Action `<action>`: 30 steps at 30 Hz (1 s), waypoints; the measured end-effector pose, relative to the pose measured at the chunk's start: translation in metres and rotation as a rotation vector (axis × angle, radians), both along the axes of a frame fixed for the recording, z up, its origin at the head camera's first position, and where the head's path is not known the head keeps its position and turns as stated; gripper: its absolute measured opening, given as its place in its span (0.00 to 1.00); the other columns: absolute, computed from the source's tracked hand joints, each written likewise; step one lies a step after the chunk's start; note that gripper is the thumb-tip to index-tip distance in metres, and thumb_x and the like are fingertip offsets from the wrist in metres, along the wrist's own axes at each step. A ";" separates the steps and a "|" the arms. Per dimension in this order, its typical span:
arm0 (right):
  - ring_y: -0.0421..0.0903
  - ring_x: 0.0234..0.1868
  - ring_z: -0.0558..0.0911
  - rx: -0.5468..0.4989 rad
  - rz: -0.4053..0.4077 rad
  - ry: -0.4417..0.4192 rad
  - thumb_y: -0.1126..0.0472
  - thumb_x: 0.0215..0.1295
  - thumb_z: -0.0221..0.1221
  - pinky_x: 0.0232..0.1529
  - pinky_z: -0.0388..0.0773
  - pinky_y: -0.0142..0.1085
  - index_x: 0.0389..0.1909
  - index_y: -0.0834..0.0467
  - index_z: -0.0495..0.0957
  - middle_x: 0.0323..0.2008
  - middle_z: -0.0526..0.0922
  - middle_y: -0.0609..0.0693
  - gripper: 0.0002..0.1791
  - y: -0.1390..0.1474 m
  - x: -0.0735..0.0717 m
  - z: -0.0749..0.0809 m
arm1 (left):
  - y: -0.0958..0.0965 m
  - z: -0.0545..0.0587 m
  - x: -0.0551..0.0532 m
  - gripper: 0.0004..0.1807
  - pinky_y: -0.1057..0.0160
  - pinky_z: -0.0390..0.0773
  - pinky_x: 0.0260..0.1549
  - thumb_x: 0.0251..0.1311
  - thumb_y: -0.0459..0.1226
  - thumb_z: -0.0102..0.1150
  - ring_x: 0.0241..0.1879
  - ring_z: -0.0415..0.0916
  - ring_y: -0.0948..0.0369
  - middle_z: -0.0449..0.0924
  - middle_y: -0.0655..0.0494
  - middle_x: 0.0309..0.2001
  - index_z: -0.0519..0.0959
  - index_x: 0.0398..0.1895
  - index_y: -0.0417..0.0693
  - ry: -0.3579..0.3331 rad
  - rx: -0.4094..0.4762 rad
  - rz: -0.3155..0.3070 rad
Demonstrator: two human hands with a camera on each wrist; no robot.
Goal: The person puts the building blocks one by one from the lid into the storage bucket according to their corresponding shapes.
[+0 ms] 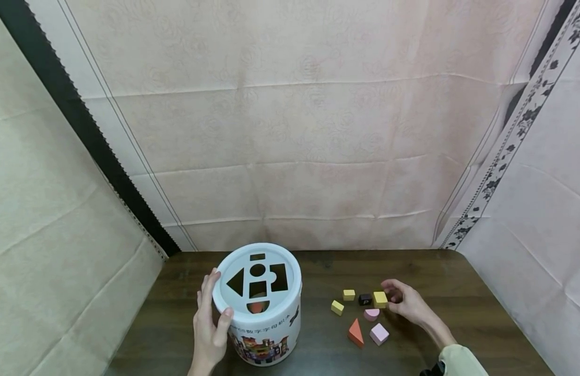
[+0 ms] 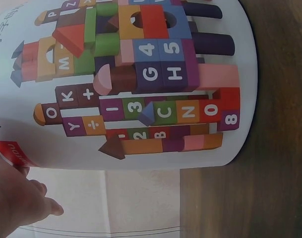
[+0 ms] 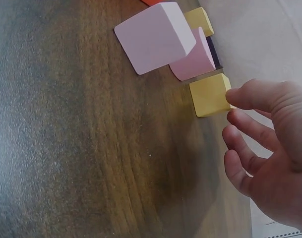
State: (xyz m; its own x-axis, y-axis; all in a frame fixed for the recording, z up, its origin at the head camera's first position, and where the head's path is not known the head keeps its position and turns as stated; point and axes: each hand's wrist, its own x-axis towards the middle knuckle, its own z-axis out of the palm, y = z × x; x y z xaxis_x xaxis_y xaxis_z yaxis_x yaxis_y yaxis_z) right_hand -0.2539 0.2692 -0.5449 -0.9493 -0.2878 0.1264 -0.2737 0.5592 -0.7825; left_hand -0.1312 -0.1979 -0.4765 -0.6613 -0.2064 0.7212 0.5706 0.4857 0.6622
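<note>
My left hand (image 1: 210, 318) holds the left side of a white bucket (image 1: 266, 334) with a pale blue lid (image 1: 280, 300), fingers spread along the lid's edge and thumb on the near side. Shaped holes pierce the lid, and an orange-red piece shows beneath the lowest one. In the left wrist view the bucket's printed wall (image 2: 190, 158) carries pictures of lettered blocks. My right hand (image 1: 412, 305) is at a yellow cube (image 1: 380, 300) on the table. Thumb and fingers are loosely bent, with the thumb tip at the cube's side in the right wrist view.
Left of the right hand lie a black block (image 1: 365, 300), two small yellow blocks, one of them behind (image 1: 348, 295), a pink half-round block (image 1: 371, 314), a pink cube (image 1: 379, 333) and an orange-red triangular block (image 1: 356, 333). Pale cloth (image 1: 318, 198) hangs behind the brown table (image 1: 426, 271).
</note>
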 end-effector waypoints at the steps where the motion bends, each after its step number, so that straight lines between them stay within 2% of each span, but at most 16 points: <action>1: 0.48 0.35 0.77 0.002 0.003 -0.002 0.77 0.48 0.67 0.34 0.75 0.34 0.53 0.69 0.76 0.42 0.81 0.58 0.27 0.000 0.000 -0.001 | 0.000 0.000 0.000 0.37 0.23 0.37 0.62 0.58 0.37 0.57 0.74 0.50 0.45 0.64 0.44 0.72 0.65 0.74 0.43 0.000 0.000 0.000; 8: 0.45 0.32 0.76 -0.001 0.028 0.002 0.76 0.49 0.66 0.31 0.74 0.34 0.52 0.69 0.76 0.41 0.81 0.59 0.25 0.001 -0.001 -0.006 | 0.000 0.000 0.000 0.36 0.23 0.36 0.61 0.59 0.38 0.57 0.73 0.50 0.41 0.64 0.46 0.73 0.65 0.74 0.43 0.001 -0.001 -0.002; 14: 0.45 0.31 0.77 -0.013 0.019 0.007 0.76 0.49 0.66 0.31 0.74 0.34 0.50 0.69 0.77 0.39 0.82 0.57 0.23 -0.001 -0.003 -0.010 | 0.000 0.001 0.000 0.36 0.23 0.36 0.62 0.59 0.38 0.57 0.74 0.50 0.41 0.64 0.46 0.73 0.65 0.74 0.43 -0.011 -0.001 0.006; 18: 0.45 0.32 0.77 0.007 -0.006 -0.006 0.75 0.50 0.67 0.32 0.75 0.34 0.48 0.66 0.79 0.39 0.82 0.55 0.21 -0.001 -0.004 -0.013 | 0.001 0.001 0.001 0.36 0.23 0.36 0.62 0.58 0.38 0.57 0.74 0.49 0.40 0.64 0.42 0.72 0.66 0.74 0.44 -0.021 0.004 0.007; 24: 0.45 0.33 0.78 0.047 -0.059 -0.030 0.72 0.51 0.70 0.31 0.76 0.35 0.44 0.62 0.81 0.38 0.82 0.51 0.18 0.000 -0.003 -0.013 | 0.002 0.000 0.001 0.36 0.23 0.36 0.61 0.58 0.38 0.57 0.73 0.49 0.39 0.64 0.42 0.72 0.66 0.74 0.44 -0.015 0.005 0.002; 30: 0.46 0.33 0.79 0.052 -0.079 0.020 0.71 0.50 0.71 0.31 0.76 0.35 0.43 0.61 0.82 0.37 0.83 0.51 0.17 -0.002 -0.002 -0.008 | 0.001 0.000 0.000 0.37 0.23 0.36 0.61 0.58 0.38 0.57 0.73 0.50 0.40 0.64 0.42 0.72 0.66 0.74 0.43 -0.005 0.004 0.004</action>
State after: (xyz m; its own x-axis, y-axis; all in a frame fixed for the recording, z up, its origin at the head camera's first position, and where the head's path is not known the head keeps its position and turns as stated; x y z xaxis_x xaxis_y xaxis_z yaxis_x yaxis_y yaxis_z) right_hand -0.2563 0.2676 -0.5533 -0.9667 -0.2192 0.1324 -0.2426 0.6191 -0.7469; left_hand -0.1309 -0.1969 -0.4762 -0.6643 -0.2117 0.7169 0.5651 0.4857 0.6669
